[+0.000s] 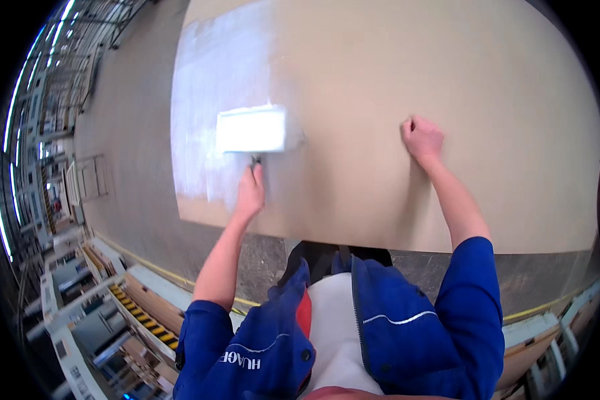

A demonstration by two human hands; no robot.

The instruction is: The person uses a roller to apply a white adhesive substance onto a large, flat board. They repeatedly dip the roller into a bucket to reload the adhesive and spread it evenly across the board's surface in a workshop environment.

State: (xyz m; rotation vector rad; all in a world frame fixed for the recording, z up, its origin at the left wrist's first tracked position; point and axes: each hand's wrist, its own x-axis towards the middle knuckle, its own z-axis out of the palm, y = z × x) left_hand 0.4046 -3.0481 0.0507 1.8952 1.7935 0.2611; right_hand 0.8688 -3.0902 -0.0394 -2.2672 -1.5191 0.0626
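My left hand (251,187) grips the short handle of a tool with a broad, flat, white rectangular head (251,130). The head lies over a whitish wet-looking coating (220,75), which covers the left end of a large tan board (360,165). A faint smear extends just right of the head. Off to the right, my right hand (424,136) is closed into a fist above the bare tan surface, with nothing visible in it. Whether the fist touches the board I cannot tell.
The board's near edge runs just in front of my body. Grey concrete floor (130,150) lies to the left, with a metal frame stand (94,176) on it. Behind me are machinery with a black-and-yellow striped bar (142,315) and a yellow floor line (170,274).
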